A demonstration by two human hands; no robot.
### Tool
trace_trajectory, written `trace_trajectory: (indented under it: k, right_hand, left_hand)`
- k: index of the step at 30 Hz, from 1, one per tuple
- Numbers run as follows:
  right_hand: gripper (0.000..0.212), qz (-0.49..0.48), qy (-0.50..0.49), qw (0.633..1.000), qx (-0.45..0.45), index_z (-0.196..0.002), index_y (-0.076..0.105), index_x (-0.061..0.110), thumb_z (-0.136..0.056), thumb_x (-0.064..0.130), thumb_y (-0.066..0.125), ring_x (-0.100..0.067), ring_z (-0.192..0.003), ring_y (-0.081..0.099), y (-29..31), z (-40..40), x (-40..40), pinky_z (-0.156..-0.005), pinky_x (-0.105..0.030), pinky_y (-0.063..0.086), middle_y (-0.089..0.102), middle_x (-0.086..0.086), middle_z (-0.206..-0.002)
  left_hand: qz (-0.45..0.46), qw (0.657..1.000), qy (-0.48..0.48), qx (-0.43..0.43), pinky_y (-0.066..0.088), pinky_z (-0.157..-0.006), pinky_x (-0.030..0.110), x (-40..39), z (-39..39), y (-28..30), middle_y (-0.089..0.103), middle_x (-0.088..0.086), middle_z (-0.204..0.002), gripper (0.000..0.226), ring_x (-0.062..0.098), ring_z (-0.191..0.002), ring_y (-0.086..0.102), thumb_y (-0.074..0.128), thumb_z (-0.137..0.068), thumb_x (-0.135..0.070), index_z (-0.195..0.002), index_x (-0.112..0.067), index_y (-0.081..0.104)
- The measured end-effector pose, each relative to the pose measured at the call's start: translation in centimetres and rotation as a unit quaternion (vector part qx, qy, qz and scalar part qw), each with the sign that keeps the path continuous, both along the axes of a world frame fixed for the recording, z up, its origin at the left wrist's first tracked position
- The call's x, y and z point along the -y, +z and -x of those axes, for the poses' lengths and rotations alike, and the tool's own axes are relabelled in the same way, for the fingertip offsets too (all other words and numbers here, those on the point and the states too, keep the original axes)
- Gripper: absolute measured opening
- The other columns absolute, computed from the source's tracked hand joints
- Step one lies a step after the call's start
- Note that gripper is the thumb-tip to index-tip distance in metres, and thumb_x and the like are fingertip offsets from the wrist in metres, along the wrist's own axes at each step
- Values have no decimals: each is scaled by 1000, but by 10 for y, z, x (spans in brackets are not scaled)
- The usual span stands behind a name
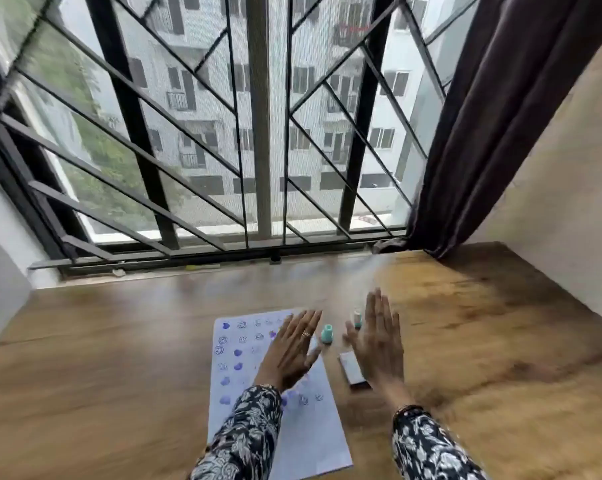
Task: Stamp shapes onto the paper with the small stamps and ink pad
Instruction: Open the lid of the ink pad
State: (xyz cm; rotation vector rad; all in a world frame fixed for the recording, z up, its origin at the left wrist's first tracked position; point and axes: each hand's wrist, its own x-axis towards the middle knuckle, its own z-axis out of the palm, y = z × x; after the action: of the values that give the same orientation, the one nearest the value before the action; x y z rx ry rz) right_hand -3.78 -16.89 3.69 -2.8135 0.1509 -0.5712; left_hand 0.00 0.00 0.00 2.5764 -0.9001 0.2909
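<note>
A white sheet of paper [313, 434] lies on the wooden table [119, 375], covered with several purple stamped shapes. My left hand [291, 351] hovers flat over the paper's right part, fingers spread, holding nothing. My right hand [379, 344] is raised flat to the right, fingers apart, partly over the ink pad [351, 370], a small closed grey box. One teal stamp [327, 334] stands upright between my hands. A second teal stamp [357, 318] stands just left of my right hand's fingers. The picture is blurred by motion.
A barred window [258, 133] runs along the table's far edge. A dark curtain [500, 116] hangs at the back right, touching the table corner. A beige wall [569, 185] bounds the right side.
</note>
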Motion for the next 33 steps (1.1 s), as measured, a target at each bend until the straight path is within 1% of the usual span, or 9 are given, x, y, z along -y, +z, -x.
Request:
trace_trajectory:
  k: [3,6,8,10,14,20,26,30,33]
  right_hand:
    - [73,-50,-21,998,-29,-138,30,-4,-93,52,17,-29,-137,30,-24,22,4,-112,-35,21,33,-25,-146]
    - [82,-58,-38,997,-16,-143,9,1,-85,45,46,-15,-144,4,-52,48,4,-105,-17,29,-5,-15,-154]
    - [87,-109,-95,989,-38,-139,28,-2,-80,57,51,-27,-137,33,-54,43,-4,-107,-42,37,24,-18,-150]
    - [97,-113,-119,984,-71,-132,41,-7,-79,73,28,-38,-126,46,-51,39,-11,-103,-52,38,45,-27,-137]
    - [84,-136,-147,977,-72,-129,44,-7,-70,46,72,-46,-123,41,-60,37,-8,-101,-53,37,46,-31,-133]
    - [79,-154,-125,978,-61,-122,51,-6,-62,35,82,-46,-113,47,-61,37,-13,-98,-52,40,53,-28,-126]
    - [75,-209,-112,970,-43,-122,53,-4,-64,33,82,-42,-113,46,-53,37,-16,-98,-47,38,54,-26,-126]
    - [53,-360,-90,925,-78,-124,56,15,-81,46,60,-26,-111,52,-35,38,6,-91,-36,41,61,-9,-123]
    - [57,-464,-144,874,-11,-62,61,19,-75,66,33,-20,-58,50,-23,39,28,-54,-33,34,58,-6,-62]
  left_hand:
    - [-33,995,-7,-94,7,-116,36,9,10,-20,22,9,-152,70,22,-139,18,40,-92,-48,-143,-14,7]
    - [-7,992,-7,-126,14,-113,36,20,18,-31,27,9,-149,82,23,-135,25,50,-84,-53,-143,-16,8]
    - [19,991,-4,-132,14,-114,38,26,18,-34,28,9,-149,85,23,-134,25,56,-80,-48,-143,-16,11]
    - [30,989,-6,-148,12,-114,41,31,17,-35,28,8,-149,86,21,-135,24,59,-77,-43,-143,-18,10]
    - [45,986,4,-160,11,-114,42,32,17,-34,36,4,-146,89,19,-135,26,63,-76,-41,-143,-19,9]
    - [67,984,8,-167,8,-114,43,34,29,-25,49,3,-135,92,20,-130,33,64,-71,-28,-142,-21,7]
    - [129,975,36,-175,12,-111,41,33,31,-25,54,2,-129,91,16,-126,39,61,-67,-40,-142,-21,14]
    - [168,969,41,-175,12,-107,38,31,30,-32,52,-7,-130,97,0,-121,37,74,-67,-46,-140,-34,11]
    - [173,971,24,-164,7,-98,23,28,30,-35,51,-13,-124,97,-23,-109,24,74,-66,-48,-132,-49,3]
